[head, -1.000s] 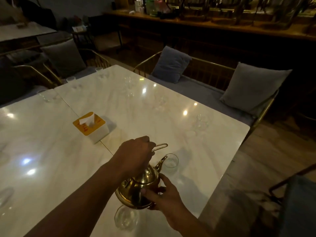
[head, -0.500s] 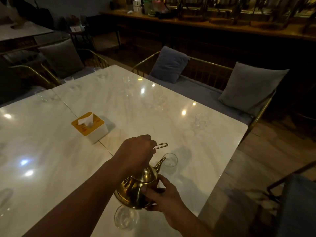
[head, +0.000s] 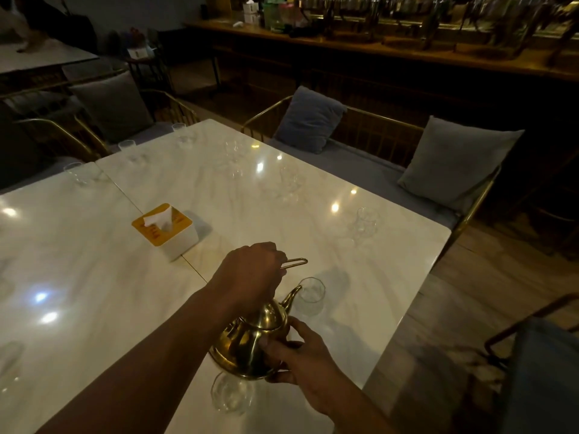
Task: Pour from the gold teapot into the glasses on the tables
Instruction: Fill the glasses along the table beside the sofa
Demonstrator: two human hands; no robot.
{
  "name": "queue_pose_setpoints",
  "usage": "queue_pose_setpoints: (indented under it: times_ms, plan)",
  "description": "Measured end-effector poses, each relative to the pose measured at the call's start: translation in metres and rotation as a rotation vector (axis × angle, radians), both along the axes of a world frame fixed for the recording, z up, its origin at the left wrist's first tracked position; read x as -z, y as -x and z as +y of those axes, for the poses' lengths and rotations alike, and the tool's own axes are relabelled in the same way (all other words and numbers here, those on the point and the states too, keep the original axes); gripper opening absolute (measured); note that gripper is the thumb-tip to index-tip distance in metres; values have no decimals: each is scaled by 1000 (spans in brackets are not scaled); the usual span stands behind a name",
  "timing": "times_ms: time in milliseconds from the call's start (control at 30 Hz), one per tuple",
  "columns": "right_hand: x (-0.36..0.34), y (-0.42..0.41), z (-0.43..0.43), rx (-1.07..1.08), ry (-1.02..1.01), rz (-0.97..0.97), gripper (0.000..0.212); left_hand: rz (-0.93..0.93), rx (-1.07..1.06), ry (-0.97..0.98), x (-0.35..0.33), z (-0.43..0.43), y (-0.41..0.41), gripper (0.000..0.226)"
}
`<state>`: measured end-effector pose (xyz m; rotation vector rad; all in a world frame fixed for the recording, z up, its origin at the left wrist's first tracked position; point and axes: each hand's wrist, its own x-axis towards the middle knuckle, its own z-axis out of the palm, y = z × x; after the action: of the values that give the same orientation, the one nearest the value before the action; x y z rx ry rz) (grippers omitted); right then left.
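Note:
The gold teapot hangs tilted above the white marble table, spout raised toward a clear glass just beyond it. My left hand grips the wire handle from above. My right hand cups the pot's belly on its right side. Another clear glass stands under the pot near the table's front edge. More clear glasses stand further out, one at the right, one mid-table and several along the far edge.
A yellow-topped tissue box sits at the seam between the two tables. Gold-framed benches with grey cushions line the far and right sides. A chair stands at the lower right. A wooden counter runs along the back.
The teapot and both hands stay almost in place; the spout has come slightly closer to the near glass. The view shifted a little.

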<state>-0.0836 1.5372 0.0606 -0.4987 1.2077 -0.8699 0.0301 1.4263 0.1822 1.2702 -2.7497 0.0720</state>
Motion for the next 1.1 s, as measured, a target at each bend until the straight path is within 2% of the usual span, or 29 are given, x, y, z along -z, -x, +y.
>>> queue_pose_setpoints:
  times_ms: [433, 633, 867, 1100]
  plan:
    - [-2, 0, 1, -8, 5, -15, 100, 19, -1, 5, -7, 3, 2, 26]
    - [-1, 1, -1, -14, -9, -24, 112, 29, -11, 5, -9, 4, 3, 22]
    - [-1, 3, -4, -29, -12, -28, 113, 16, -38, -14, -11, 3, 7, 23]
    - [-2, 8, -7, -49, -28, -33, 104, -3, -52, -12, -10, 0, 11, 23]
